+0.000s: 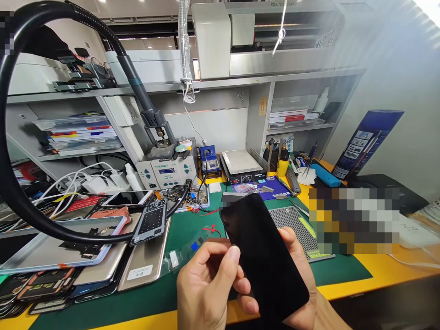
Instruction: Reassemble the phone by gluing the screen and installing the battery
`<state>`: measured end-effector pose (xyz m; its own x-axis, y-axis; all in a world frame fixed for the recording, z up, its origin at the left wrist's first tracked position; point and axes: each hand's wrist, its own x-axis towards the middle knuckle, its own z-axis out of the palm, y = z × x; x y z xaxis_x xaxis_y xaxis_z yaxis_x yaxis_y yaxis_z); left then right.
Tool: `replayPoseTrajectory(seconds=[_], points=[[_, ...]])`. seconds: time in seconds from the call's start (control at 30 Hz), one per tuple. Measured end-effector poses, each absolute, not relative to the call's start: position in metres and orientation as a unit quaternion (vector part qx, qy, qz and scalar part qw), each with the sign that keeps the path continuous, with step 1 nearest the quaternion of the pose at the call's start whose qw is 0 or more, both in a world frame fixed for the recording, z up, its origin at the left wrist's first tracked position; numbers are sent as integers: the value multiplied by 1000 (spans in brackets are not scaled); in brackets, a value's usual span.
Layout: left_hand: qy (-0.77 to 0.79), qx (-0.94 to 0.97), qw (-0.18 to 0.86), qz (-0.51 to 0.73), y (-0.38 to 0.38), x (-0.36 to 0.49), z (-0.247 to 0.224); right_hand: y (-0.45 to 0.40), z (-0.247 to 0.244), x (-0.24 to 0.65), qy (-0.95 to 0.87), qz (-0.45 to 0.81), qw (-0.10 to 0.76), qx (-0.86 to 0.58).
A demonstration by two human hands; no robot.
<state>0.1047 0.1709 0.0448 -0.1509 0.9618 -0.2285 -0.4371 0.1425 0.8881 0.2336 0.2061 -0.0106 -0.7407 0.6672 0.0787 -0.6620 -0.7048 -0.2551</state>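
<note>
A smartphone with a dark, blank screen is held up at a tilt above the front of the green mat. My right hand grips it from behind and along its right edge, thumb at the upper right side. At the phone's left edge is my left hand, its thumb and index finger pressed together in a pinch. Whatever lies between those fingertips, if anything, cannot be made out. Just behind the phone lies a grey perforated metal plate.
Stacked phones and tablets fill the left side, under a looping black hose. A soldering station, a hot plate and a yellow bottle stand behind. A blue roll leans at right.
</note>
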Motion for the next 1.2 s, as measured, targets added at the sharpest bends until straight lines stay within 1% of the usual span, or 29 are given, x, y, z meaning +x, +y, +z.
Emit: replayPoseTrajectory(seconds=[0.6, 0.83, 0.97, 1.03, 1.07, 1.13, 1.2], points=[[481, 273, 583, 596, 171, 106, 47, 206, -7, 233, -137, 922, 356, -69], [478, 261, 589, 597, 169, 108, 50, 205, -9, 230, -150, 916, 365, -77], [448, 272, 613, 591, 171, 103, 47, 205, -3, 241, -162, 916, 355, -89], [434, 302, 595, 605, 175, 92, 43, 206, 8, 256, -173, 914, 351, -104], [437, 317, 570, 619, 176, 84, 40, 207, 16, 265, -182, 909, 355, -122], [458, 327, 502, 656, 177, 67, 34, 211, 31, 283, -218, 879, 378, -191], [467, 330, 464, 676, 176, 50, 29, 216, 44, 300, -293, 817, 398, -297]])
